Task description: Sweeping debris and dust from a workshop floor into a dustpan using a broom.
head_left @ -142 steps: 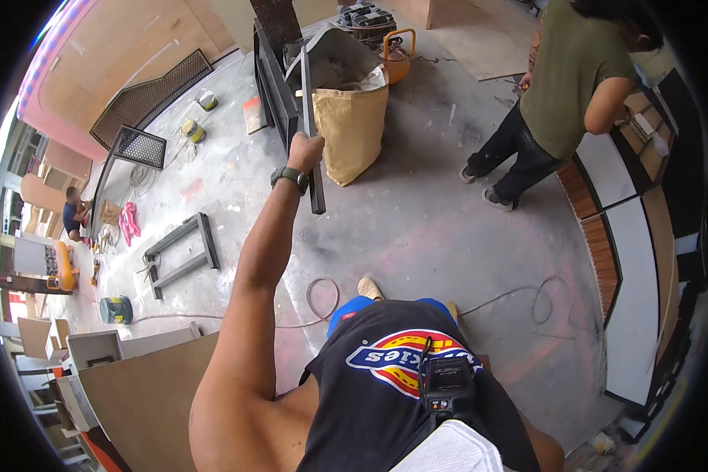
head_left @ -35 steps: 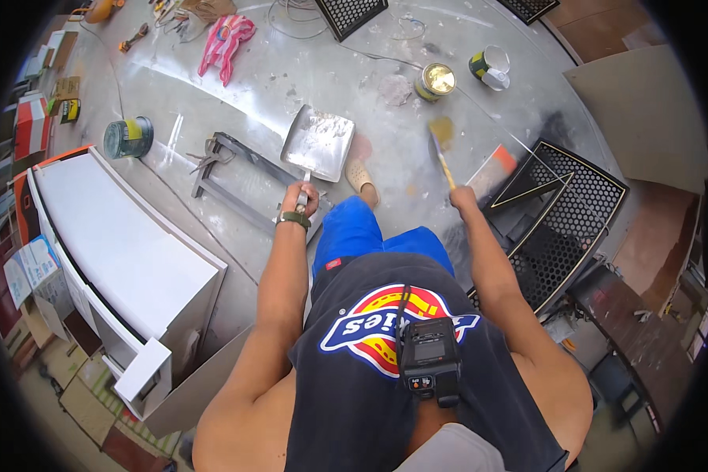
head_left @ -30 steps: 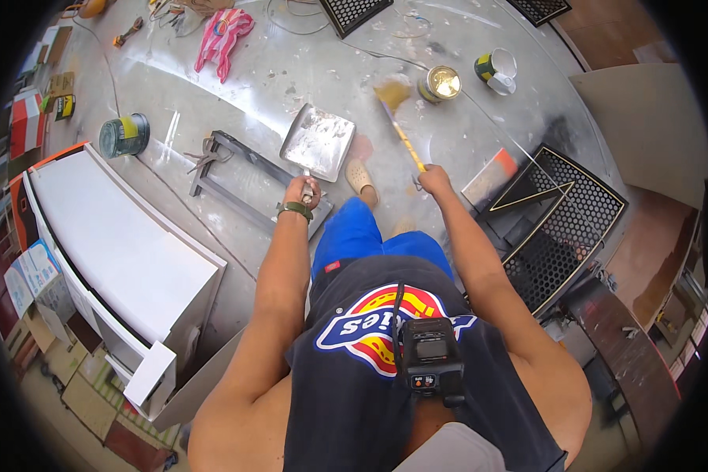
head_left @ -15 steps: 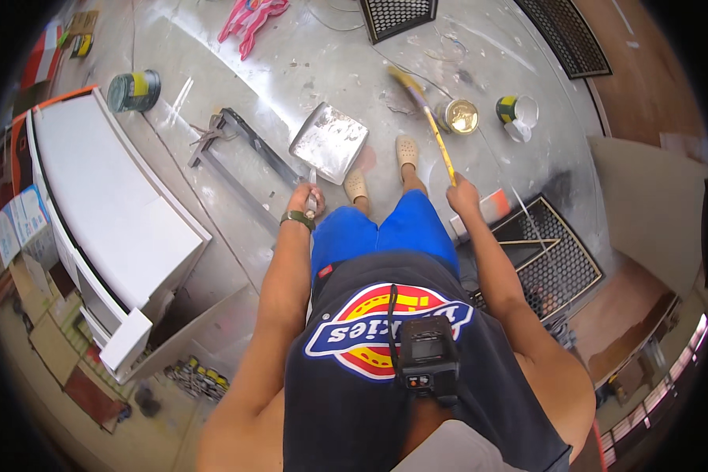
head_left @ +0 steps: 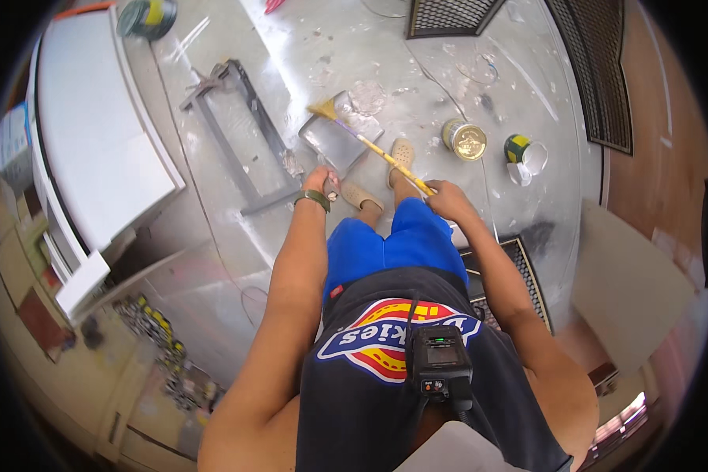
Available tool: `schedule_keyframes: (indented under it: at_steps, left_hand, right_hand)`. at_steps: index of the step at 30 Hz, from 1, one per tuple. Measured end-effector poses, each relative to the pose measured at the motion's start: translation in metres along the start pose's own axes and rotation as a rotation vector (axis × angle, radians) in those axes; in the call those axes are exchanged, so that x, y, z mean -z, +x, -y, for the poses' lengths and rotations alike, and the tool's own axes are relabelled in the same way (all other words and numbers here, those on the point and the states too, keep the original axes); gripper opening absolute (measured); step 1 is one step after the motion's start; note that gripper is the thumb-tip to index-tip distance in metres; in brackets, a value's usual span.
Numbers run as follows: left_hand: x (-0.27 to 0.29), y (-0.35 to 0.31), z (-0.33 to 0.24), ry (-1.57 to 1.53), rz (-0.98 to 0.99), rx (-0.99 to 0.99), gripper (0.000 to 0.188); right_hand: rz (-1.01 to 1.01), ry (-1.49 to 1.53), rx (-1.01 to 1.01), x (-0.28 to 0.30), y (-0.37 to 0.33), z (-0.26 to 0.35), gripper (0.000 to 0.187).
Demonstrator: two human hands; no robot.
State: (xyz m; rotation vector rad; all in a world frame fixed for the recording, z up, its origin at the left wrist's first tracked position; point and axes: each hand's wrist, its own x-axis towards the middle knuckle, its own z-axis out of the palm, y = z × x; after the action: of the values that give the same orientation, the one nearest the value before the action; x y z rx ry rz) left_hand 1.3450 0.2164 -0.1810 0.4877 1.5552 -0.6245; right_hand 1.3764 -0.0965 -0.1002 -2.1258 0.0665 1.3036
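My left hand (head_left: 321,182), with a green watch on the wrist, is closed round the handle of a metal dustpan (head_left: 330,145). The dustpan is tilted above or against the floor in front of my feet; exact contact cannot be made out. In my right hand (head_left: 448,200) is the yellow handle of a broom (head_left: 379,151) with a purple lower section. Its straw-coloured bristles reach left across the pan, to the far left edge. A pale round patch (head_left: 367,97) marks the floor just beyond the pan.
A grey metal frame (head_left: 206,130) lies left of the dustpan, near a white cabinet (head_left: 102,126). To the right stand a gold-topped can (head_left: 469,142) and an open can (head_left: 534,157) with white drips. Black mesh panels (head_left: 452,17) stand farther off; a board (head_left: 629,287) is at right.
The broom has swung left from the floor near the gold-topped can to over the dustpan. My right hand has moved left; my left hand still grips the dustpan. The view has shifted.
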Motion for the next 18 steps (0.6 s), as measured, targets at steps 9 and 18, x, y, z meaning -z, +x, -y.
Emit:
schedule_keyframes:
  at_steps: [9, 18]
  left_hand:
    - [0.09, -0.038, 0.072, -0.492, 0.273, 0.105, 0.023]
    - [0.072, -0.016, 0.083, -0.92, 0.387, 0.282, 0.015]
  right_hand:
    - [-0.239, -0.533, 0.265, 0.078, 0.107, 0.087, 0.037]
    - [-0.115, -0.883, 0.285, 0.057, 0.24, 0.134, 0.037]
